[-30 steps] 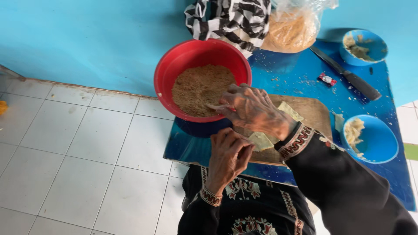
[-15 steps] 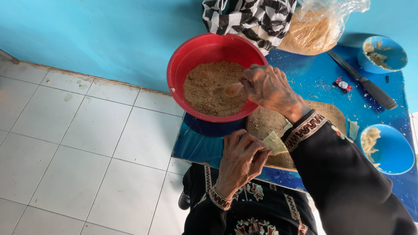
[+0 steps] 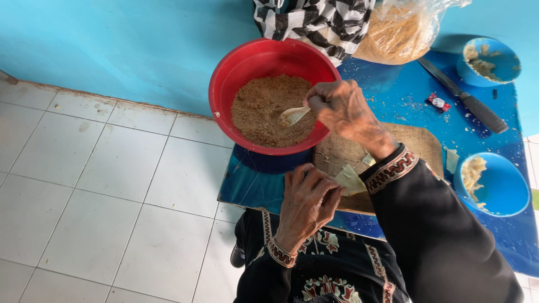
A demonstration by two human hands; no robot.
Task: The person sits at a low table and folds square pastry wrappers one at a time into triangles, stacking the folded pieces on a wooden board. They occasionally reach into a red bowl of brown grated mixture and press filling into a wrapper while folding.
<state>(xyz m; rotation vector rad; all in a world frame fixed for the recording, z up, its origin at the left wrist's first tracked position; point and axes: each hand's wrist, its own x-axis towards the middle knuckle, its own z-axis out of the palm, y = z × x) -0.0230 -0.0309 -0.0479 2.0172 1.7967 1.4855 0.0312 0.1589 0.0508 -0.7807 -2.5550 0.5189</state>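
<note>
Right hand (image 3: 342,109) grips a pale spoon (image 3: 294,115), its bowl dipped into the brown crumb filling (image 3: 264,109) of the red bowl (image 3: 236,73), which stands on the blue table (image 3: 404,95) within easy reach. Left hand (image 3: 306,202) curls around a pale wrapper (image 3: 349,180), cupping it over the wooden board (image 3: 342,151), apparently ready to receive filling.

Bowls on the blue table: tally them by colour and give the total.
Red: 1, the large round red plastic bowl of brown crumbs, where the right hand dips a pale spoon.
Blue: 2, the small round blue bowl at the far corner and the small round blue bowl near the wooden board, both with pale mash.
Total: 3.
</note>
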